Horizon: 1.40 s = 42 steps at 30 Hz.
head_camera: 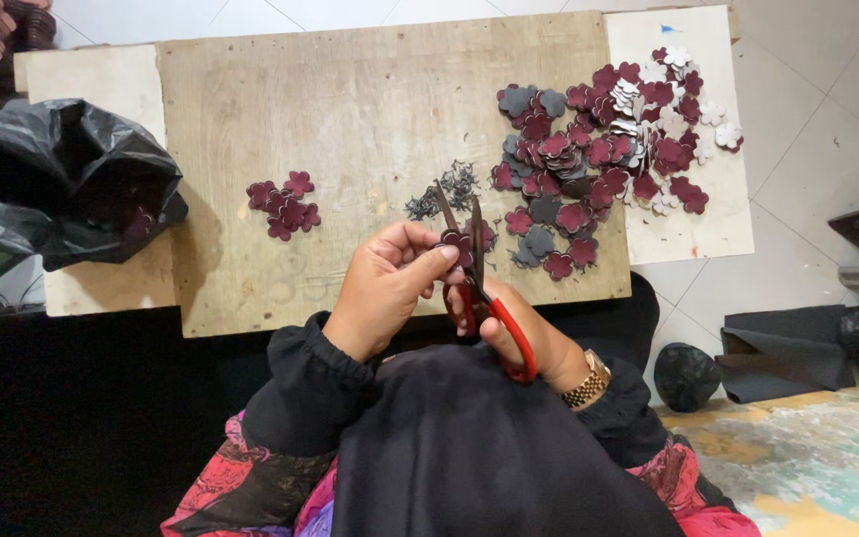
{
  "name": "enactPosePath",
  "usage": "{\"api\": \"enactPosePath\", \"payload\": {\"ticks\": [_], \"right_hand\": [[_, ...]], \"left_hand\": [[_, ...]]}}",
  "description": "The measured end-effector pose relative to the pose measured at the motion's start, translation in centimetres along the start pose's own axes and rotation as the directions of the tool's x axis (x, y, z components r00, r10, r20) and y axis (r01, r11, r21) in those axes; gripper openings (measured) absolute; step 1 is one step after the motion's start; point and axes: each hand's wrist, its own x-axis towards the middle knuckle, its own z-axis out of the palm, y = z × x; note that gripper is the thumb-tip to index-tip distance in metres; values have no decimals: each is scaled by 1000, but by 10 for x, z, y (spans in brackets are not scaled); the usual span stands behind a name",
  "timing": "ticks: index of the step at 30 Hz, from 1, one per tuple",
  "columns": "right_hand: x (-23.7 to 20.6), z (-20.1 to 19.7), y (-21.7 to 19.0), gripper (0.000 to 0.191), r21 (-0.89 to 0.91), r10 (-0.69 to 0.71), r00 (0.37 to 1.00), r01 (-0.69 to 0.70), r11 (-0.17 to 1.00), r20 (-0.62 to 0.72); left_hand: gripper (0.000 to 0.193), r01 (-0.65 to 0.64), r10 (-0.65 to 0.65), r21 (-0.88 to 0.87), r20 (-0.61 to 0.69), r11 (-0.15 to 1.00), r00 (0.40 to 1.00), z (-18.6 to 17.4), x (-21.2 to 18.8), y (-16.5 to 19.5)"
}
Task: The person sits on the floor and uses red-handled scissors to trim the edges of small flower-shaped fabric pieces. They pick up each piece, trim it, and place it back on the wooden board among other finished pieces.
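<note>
Two bare hands are seen from above at the near edge of a bare plywood bench (370, 109). The left hand (385, 283) is closed in a pinch on a small maroon flower-shaped cut-out piece (457, 242), held just above the bench edge. The right hand (514, 318) is closed through the red handles of a pair of scissors with dark blades (479, 288); the blades are parted and pointed away from the body, with the held piece set between them at their base. A gold-coloured wristwatch (587, 383) is worn on the right wrist, and black sleeves are gathered at both wrists. A little heap of dark grey trimmings (444, 189) is lying on the bench just beyond the blade tips. A small cluster of maroon flower pieces (285, 207) is placed to the left of the hands, well apart from them. A large loose pile of maroon, grey and white flower-shaped pieces (613, 139) is spread to the right, across the join between the plywood and a pale board (688, 224) beside it. An open black plastic bag (57, 189) is rested at the left end of the bench. A small knotted black bag (686, 376) and folded dark sheet material (782, 348) are found on the floor at the right.
</note>
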Motion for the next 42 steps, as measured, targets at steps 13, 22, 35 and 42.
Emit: {"api": "enactPosePath", "payload": {"ticks": [13, 22, 35, 42], "right_hand": [[-1, -2, 2, 91, -6, 54, 997, -54, 999, -50], [1, 2, 1, 86, -36, -2, 997, 0, 999, -82], [3, 4, -7, 86, -75, 6, 999, -10, 997, -45], [2, 5, -8, 86, -56, 17, 999, -19, 998, -37]], "left_hand": [[7, -37, 42, -43, 115, 998, 992, 4, -2, 0], [6, 2, 8, -69, 143, 998, 990, 6, -2, 0], [8, -141, 139, 127, 21, 982, 990, 11, -5, -1], [10, -95, 95, 9, 33, 995, 995, 15, -9, 3]]}}
